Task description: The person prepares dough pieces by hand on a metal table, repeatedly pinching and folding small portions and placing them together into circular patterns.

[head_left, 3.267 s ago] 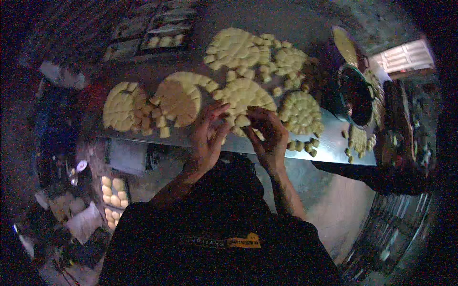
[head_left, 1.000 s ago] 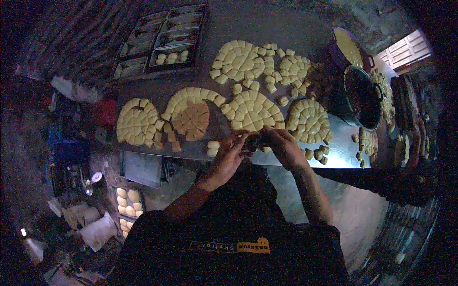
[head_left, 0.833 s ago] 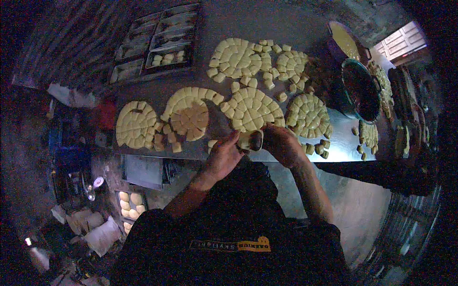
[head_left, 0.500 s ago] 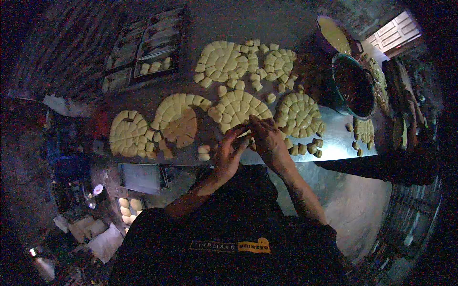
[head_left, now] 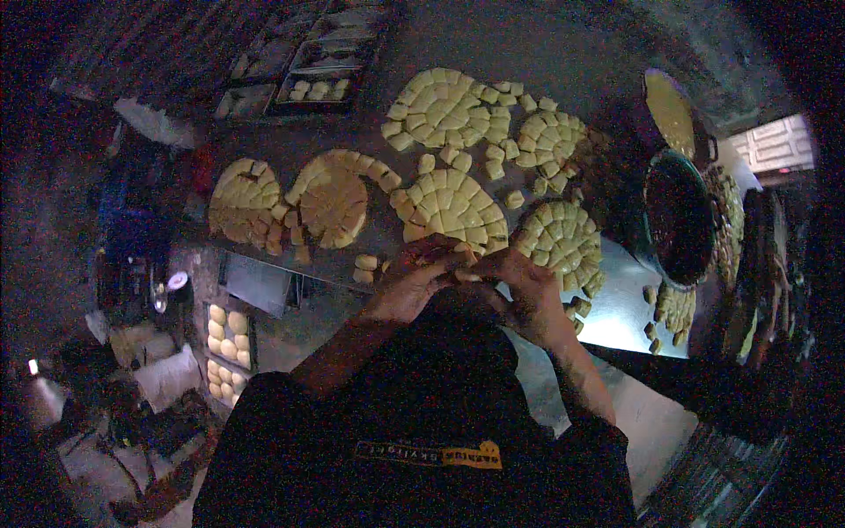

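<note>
My left hand and my right hand meet at the table's front edge, with fingers bent inward. Between their fingertips is a small pale piece of dough, partly hidden; both hands seem closed on it. Just beyond lies a round of dough cut into pieces, its near side covered by my fingers. Another cut round sits right of it, close to my right hand. A few loose dough pieces rest at the edge, left of my left hand.
More cut dough rounds spread across the dark table. A deep tub with dark contents and a basin with yellowish contents stand at right. Trays stand at far left; trays of dough balls sit below the table.
The view has swung, so the table slants down to the right. My hands have drawn back slightly toward me, off the near side of the middle round, still together around a small dough piece.
</note>
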{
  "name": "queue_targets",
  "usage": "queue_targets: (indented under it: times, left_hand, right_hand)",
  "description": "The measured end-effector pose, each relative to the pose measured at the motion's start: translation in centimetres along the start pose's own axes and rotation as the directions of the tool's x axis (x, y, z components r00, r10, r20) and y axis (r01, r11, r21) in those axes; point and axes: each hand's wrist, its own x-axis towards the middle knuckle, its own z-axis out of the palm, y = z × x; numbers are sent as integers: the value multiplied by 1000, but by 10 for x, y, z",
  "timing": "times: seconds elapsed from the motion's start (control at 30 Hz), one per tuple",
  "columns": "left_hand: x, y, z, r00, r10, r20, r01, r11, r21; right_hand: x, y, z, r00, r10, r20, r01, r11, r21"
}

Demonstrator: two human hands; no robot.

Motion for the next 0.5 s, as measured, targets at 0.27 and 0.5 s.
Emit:
queue_targets:
  times: [0.27, 0.5]
  left_hand:
    - [-32, 7, 31, 834, 548, 67, -362, 450, 816]
    - [-39, 11, 33, 817, 539, -205, -116, 502, 857]
  right_hand:
    - [23, 29, -1, 996, -33, 80, 35, 999, -26]
    - [31, 19, 11, 979, -154, 136, 167, 982, -91]
